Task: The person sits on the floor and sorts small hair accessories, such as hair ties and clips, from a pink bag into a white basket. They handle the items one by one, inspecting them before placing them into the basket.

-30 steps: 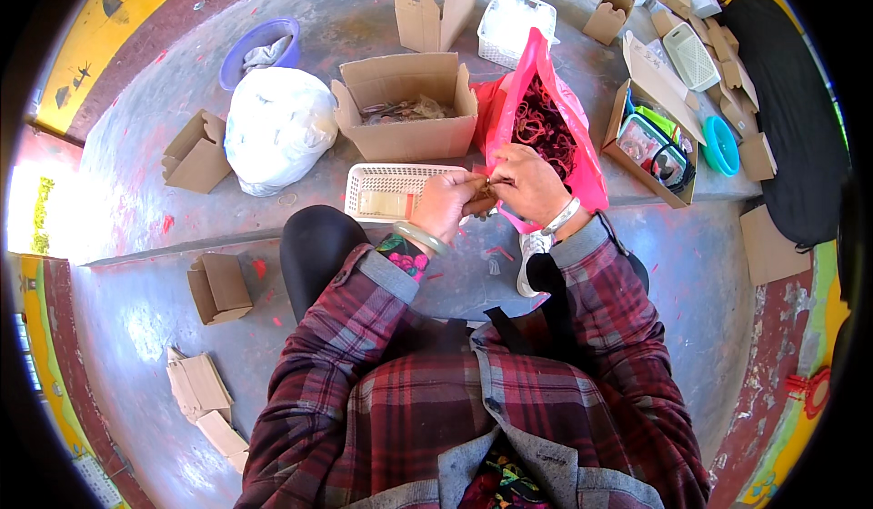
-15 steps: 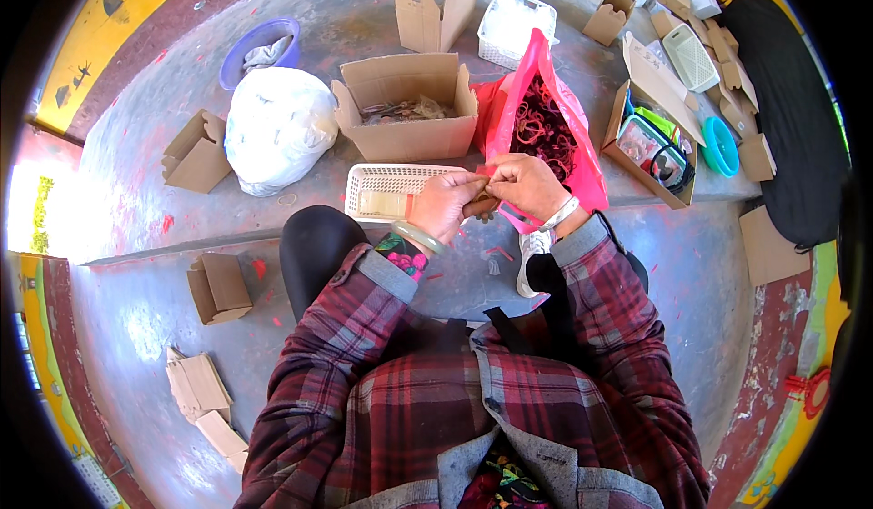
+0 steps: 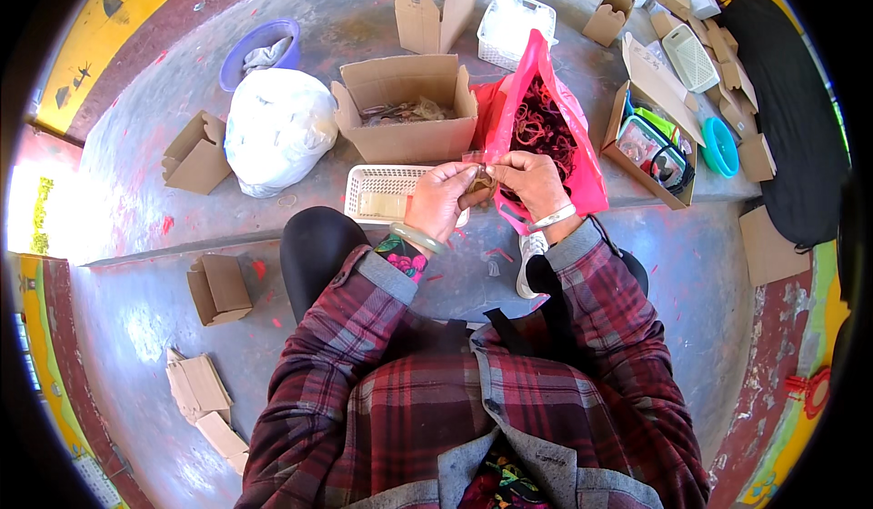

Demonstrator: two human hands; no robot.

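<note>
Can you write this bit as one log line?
left hand: pinches clear plastic packet | beside it: white perforated basket | right hand: pinches same packet | beside it: pink plastic bag

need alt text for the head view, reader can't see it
A person's left hand and right hand pinch what looks like a clear packet. A white basket sits by the left hand, a pink bag of dark red loops beyond the right, and a cardboard box behind the basket.
</note>
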